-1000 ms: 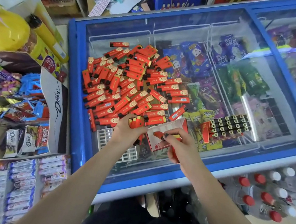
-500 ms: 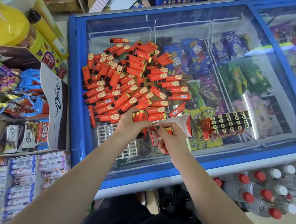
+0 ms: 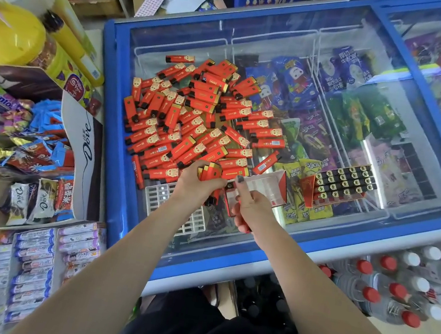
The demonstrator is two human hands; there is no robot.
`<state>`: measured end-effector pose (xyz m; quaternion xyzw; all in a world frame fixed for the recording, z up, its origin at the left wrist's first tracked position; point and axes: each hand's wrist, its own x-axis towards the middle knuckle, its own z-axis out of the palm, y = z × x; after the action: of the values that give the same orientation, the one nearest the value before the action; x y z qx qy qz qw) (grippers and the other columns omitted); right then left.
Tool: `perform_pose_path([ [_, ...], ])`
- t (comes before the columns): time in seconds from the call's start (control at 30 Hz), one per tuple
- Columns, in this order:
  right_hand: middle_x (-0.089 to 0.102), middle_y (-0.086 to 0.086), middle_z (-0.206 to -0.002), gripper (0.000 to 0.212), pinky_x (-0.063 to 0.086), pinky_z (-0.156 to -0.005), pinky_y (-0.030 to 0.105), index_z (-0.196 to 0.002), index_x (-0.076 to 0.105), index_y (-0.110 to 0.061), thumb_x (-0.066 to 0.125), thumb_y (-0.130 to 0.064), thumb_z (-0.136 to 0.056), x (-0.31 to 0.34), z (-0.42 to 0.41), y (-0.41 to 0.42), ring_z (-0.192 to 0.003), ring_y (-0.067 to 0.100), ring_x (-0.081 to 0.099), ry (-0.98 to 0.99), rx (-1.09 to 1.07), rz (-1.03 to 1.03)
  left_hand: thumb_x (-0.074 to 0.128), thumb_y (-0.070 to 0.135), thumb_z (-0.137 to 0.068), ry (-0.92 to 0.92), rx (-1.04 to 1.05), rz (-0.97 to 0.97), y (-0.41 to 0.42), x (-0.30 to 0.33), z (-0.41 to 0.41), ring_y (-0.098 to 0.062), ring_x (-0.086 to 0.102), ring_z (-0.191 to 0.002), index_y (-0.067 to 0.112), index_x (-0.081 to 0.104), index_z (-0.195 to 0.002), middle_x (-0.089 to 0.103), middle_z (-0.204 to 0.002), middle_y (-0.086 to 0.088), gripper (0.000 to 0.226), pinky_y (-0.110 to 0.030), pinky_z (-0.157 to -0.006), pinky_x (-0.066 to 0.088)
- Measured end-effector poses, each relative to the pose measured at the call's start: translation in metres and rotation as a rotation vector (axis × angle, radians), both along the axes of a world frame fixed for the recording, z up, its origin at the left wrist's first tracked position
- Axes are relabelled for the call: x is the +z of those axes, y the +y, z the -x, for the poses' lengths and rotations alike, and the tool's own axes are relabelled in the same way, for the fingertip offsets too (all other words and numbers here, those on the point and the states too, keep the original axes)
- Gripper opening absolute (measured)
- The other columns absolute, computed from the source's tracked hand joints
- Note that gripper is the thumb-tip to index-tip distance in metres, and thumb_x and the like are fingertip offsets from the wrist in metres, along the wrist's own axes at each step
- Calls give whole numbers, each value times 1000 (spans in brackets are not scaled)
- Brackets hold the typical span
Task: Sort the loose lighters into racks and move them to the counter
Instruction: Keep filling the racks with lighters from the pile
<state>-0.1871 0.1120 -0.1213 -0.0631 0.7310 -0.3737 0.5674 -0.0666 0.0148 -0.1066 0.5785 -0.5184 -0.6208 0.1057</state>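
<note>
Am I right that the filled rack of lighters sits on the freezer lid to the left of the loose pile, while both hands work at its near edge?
Not quite: in the head view the filled rack sits to the right of the loose pile on the freezer lid. The left hand and right hand do work at its near edge.

Hands close on the box at the near edge of the pile

The left hand (image 3: 196, 189), which a second ago lay on the lighters (image 3: 191, 122) just left of the box (image 3: 265, 186), now grips a small bunch of lighters and has shifted right, so the bunch touches the box's open end. The right hand (image 3: 250, 211) has slid from the box's right edge to its near side, with the forefinger now pointing up across the opening, and a lighter it held under the palm is mostly hidden. The box itself has tipped, its clear inside now facing the camera and its red end lifted to the right.
</note>
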Motion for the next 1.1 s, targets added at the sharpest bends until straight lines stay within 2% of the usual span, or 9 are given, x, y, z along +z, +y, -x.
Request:
perform_pose_path([
  [0.17, 58, 15, -74, 22, 44, -57, 33, -108, 57, 0, 38, -10, -105, 6, 16, 19, -60, 25, 55, -369, -358, 162, 87, 24, -82, -8, -34, 27, 1, 2, 2, -14, 70, -78, 22, 66, -116, 73, -95, 0, 40, -35, -74, 62],
  [0.27, 54, 20, -85, 22, 56, -71, 37, -107, 55, 2, 35, 8, -100, 5, 25, 27, -71, 29, 58, -461, -441, 186, 90, 25, -78, -32, -61, 51, 4, 2, 3, -19, 72, -88, 25, 63, -117, 73, -103, -3, 48, -38, -77, 63],
  [0.37, 62, 32, -96, 29, 61, -84, 49, -122, 54, 6, 35, 13, -100, 6, 28, 35, -84, 39, 66, -342, -312, 223, 89, 21, -80, -37, -69, 77, 7, 4, 4, -24, 72, -95, 29, 59, -116, 72, -107, -5, 48, -38, -77, 62],
  [0.47, 73, 23, -95, 25, 62, -62, 38, -124, 54, -8, 43, 5, -105, 15, 28, 38, -68, 31, 69, -135, -184, 207, 88, 18, -81, -31, -77, 79, 5, 7, 5, -28, 72, -98, 36, 56, -108, 73, -105, -5, 45, -44, -83, 63],
  [0.57, 74, 6, -72, 14, 51, -46, 29, -115, 56, -9, 55, -2, -103, 16, 29, 36, -54, 23, 58, 0, -132, 197, 87, 18, -83, -38, -101, 74, 4, 10, 5, -30, 72, -99, 36, 54, -111, 71, -101, -2, 47, -52, -86, 61],
  [0.7, 71, 9, -70, 19, 59, -67, 39, -108, 62, -5, 73, -9, -93, 14, 30, 29, -62, 25, 65, 179, -41, 177, 87, 18, -83, -42, -113, 79, 3, 9, 5, -23, 70, -88, 28, 57, -121, 70, -97, -1, 49, -52, -86, 62],
  [0.8, 73, 3, -82, 18, 62, -84, 43, -108, 64, -15, 64, -4, -95, 14, 29, 24, -75, 23, 75, 335, 90, 155, 86, 18, -84, -43, -116, 77, 3, 8, 4, -18, 70, -83, 25, 59, -125, 71, -94, 2, 50, -50, -84, 63],
  [0.97, 72, -3, -85, 23, 61, -74, 37, -105, 58, -24, 61, -3, -95, 17, 25, 20, -75, 14, 71, 616, 177, 173, 86, 18, -84, -39, -122, 80, 2, 7, 3, -12, 70, -80, 25, 58, -127, 72, -97, 2, 52, -42, -80, 63],
  [1.1, 69, -15, -93, 29, 57, -73, 23, -103, 63, -31, 59, -4, -97, 18, 20, 18, -81, 2, 68, 590, 126, 236, 86, 17, -85, -39, -119, 80, 3, 6, 4, -11, 71, -78, 24, 59, -123, 71, -98, 1, 47, -41, -78, 65],
])
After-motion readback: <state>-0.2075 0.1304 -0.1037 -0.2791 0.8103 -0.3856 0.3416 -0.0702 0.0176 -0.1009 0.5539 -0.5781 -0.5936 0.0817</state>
